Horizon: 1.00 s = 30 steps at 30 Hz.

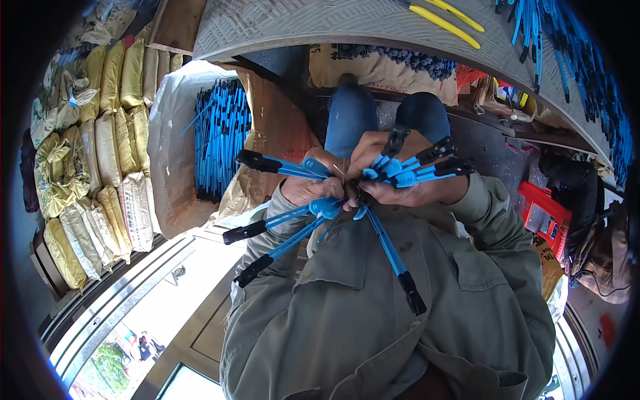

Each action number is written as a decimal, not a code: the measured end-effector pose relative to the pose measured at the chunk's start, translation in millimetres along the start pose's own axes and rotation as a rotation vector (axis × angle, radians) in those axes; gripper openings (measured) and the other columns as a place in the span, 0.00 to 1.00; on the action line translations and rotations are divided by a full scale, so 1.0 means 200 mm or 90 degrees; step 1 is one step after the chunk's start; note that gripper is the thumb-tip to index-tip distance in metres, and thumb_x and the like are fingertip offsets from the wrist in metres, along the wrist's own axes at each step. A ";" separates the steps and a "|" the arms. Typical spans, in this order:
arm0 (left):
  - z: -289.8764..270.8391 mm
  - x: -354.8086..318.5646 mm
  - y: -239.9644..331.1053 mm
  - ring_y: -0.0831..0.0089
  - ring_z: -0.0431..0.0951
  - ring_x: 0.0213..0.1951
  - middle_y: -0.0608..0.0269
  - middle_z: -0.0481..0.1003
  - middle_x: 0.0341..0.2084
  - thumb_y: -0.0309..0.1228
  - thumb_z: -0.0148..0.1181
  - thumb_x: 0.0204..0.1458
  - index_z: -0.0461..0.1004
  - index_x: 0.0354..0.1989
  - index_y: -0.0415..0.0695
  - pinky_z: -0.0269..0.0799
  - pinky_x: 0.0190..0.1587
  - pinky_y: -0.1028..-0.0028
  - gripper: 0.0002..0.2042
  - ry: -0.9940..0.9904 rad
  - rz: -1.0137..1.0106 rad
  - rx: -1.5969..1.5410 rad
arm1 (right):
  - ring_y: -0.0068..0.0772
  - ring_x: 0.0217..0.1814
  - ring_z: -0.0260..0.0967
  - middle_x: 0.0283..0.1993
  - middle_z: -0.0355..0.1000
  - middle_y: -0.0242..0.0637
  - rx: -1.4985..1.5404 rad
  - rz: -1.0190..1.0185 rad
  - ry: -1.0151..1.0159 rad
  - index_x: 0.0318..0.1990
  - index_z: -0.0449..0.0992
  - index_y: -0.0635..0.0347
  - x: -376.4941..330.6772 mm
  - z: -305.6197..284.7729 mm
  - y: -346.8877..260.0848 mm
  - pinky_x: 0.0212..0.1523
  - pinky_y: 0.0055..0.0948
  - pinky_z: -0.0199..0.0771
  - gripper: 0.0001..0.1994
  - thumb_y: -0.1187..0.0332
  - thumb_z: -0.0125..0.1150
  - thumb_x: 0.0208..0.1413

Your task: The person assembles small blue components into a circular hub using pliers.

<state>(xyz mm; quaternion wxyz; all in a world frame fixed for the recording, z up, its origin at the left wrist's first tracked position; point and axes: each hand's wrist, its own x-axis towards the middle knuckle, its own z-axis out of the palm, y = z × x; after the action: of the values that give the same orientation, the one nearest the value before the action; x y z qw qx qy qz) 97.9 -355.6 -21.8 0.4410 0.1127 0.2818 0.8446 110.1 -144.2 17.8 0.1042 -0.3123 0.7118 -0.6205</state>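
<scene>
Blue rods (347, 200) hub hidden btwn hands; rt pile (587, 73) cut off.

Smooth blue plastic rods (293, 170) with matt black tips; an olive cloth jacket (400, 300), soft and creased; a grey textured tabletop (320, 23); dull yellow woven sacks (110, 133).

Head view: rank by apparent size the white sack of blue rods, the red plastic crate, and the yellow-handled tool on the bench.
1. White sack of blue rods
2. Red plastic crate
3. Yellow-handled tool, slimmest; differing camera distance makes true sizes unsure.
</scene>
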 end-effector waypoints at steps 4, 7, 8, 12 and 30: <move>-0.07 0.03 -0.01 0.64 0.77 0.26 0.48 0.74 0.23 0.36 0.60 0.50 0.71 0.25 0.33 0.75 0.28 0.70 0.15 -0.138 0.070 0.057 | 0.35 0.34 0.68 0.34 0.70 0.38 0.091 0.006 0.027 0.37 0.72 0.60 0.00 0.03 0.04 0.34 0.32 0.68 0.09 0.71 0.60 0.48; -0.06 0.01 0.00 0.66 0.77 0.26 0.50 0.74 0.23 0.37 0.59 0.50 0.71 0.24 0.33 0.74 0.29 0.71 0.16 -0.098 0.009 0.048 | 0.36 0.34 0.68 0.33 0.70 0.38 0.098 -0.002 0.026 0.37 0.72 0.61 0.01 0.03 0.05 0.34 0.31 0.68 0.09 0.71 0.61 0.47; -0.06 0.01 0.00 0.66 0.77 0.26 0.50 0.74 0.23 0.37 0.59 0.50 0.71 0.24 0.33 0.74 0.29 0.71 0.16 -0.095 0.011 0.047 | 0.36 0.34 0.68 0.33 0.70 0.38 0.100 -0.001 0.024 0.37 0.72 0.61 0.01 0.01 0.05 0.34 0.31 0.68 0.09 0.71 0.61 0.47; -0.04 0.01 0.01 0.69 0.76 0.25 0.53 0.74 0.23 0.36 0.63 0.45 0.71 0.24 0.34 0.72 0.29 0.74 0.15 -0.037 -0.007 0.156 | 0.37 0.33 0.68 0.33 0.69 0.37 0.026 -0.066 -0.035 0.36 0.72 0.61 0.04 -0.05 0.03 0.36 0.32 0.67 0.10 0.70 0.63 0.46; 0.07 0.05 0.08 0.77 0.73 0.26 0.65 0.73 0.22 0.18 0.66 0.39 0.72 0.23 0.38 0.68 0.29 0.78 0.07 0.134 0.070 0.427 | 0.32 0.43 0.66 0.39 0.68 0.34 0.099 0.119 0.035 0.38 0.71 0.61 0.01 -0.09 0.05 0.56 0.34 0.58 0.16 0.67 0.67 0.42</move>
<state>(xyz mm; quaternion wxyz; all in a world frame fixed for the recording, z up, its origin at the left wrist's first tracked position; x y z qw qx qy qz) 87.7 -349.2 -1.8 0.3020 0.1782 0.5808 0.7347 95.5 -131.1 12.2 0.1657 -0.2186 0.6899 -0.6699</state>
